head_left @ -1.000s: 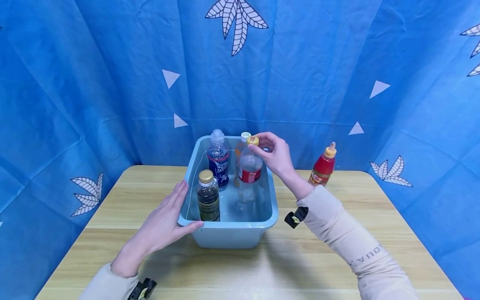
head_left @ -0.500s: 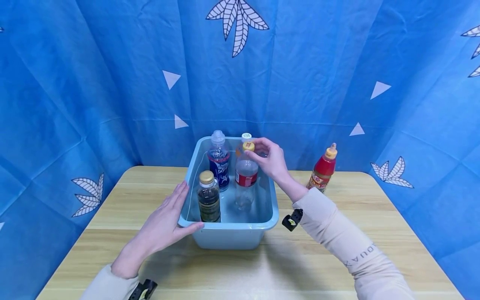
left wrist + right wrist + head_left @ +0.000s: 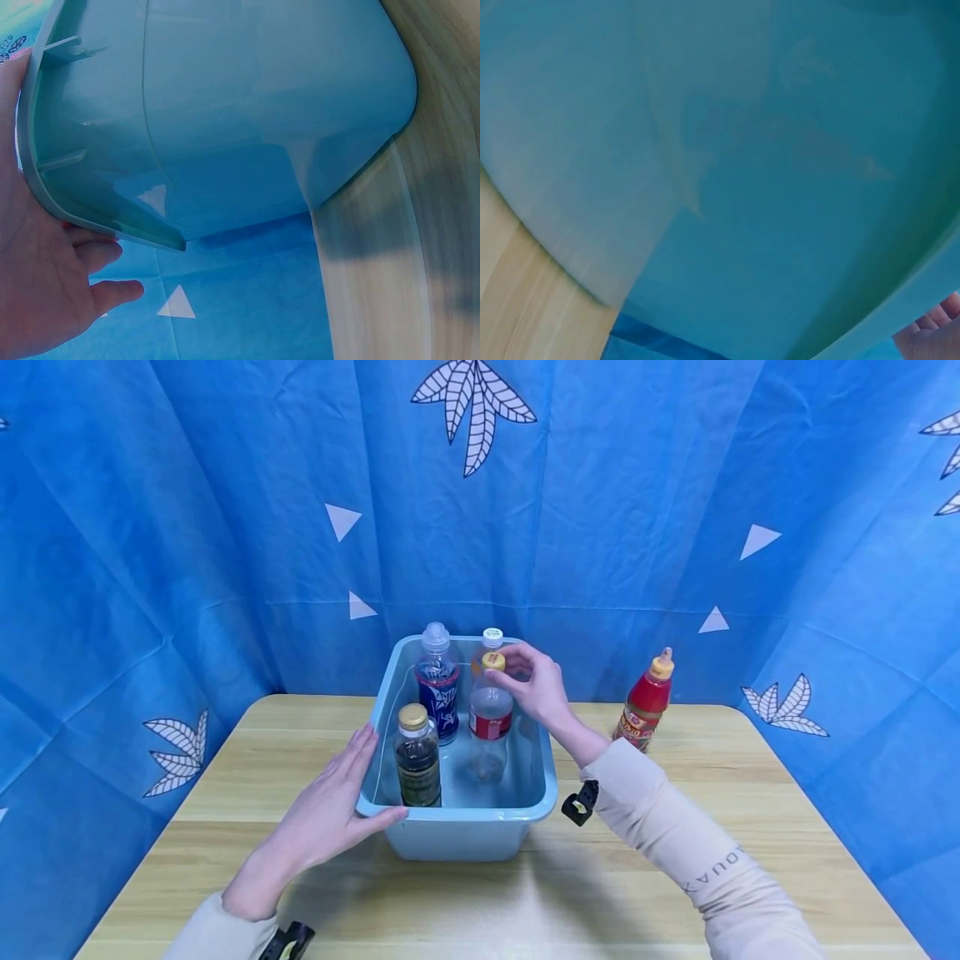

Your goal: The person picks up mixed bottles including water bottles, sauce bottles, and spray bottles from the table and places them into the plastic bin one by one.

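A light blue plastic basin stands on the table with several bottles upright in it. My right hand reaches over its right side and pinches the neck of a clear bottle with a yellow cap and red label. Behind that is a white-capped bottle, partly hidden. A dark blue sports bottle is at the back left, and a gold-capped bottle of dark liquid at the front left. My left hand rests with straight fingers on the basin's left rim, thumb on the front corner.
A red sauce bottle with a yellow nozzle cap stands on the wooden table, to the right of the basin and behind my right forearm. Blue patterned cloth hangs behind the table and at both sides.
My right hand has brought the yellow-capped bottle lower and slightly left inside the basin. My left hand has stayed on the rim.
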Motion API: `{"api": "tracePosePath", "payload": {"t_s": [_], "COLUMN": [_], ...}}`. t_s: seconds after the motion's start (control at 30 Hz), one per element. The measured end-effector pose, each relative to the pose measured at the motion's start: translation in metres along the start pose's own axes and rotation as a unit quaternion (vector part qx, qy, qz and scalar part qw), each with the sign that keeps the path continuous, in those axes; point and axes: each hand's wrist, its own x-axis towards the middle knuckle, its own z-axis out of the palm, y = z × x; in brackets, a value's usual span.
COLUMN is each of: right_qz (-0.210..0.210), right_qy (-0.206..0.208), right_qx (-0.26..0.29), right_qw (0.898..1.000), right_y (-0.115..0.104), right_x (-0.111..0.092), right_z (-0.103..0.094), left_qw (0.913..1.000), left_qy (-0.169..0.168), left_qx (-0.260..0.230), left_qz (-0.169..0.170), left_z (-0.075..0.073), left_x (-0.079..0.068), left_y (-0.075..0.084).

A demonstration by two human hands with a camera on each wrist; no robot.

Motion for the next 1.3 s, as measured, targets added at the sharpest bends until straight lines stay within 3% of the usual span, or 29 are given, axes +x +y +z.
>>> {"api": "tracePosePath", "payload": {"t_s": [1.3], "right_qz": [0.017], "right_qy": [0.001], "right_qx": [-0.013], "right_qw": [1.0], "right_y": [0.0031], "right_x": [0.0006], "right_z": [-0.0039], "left_qw": [1.0], "left_qy": [0.001], "left_qx": [-0.007], "left_qz": [0.006], "left_z": [-0.0025], "left_x": [0.0007], "left_y": [0.0007]}}
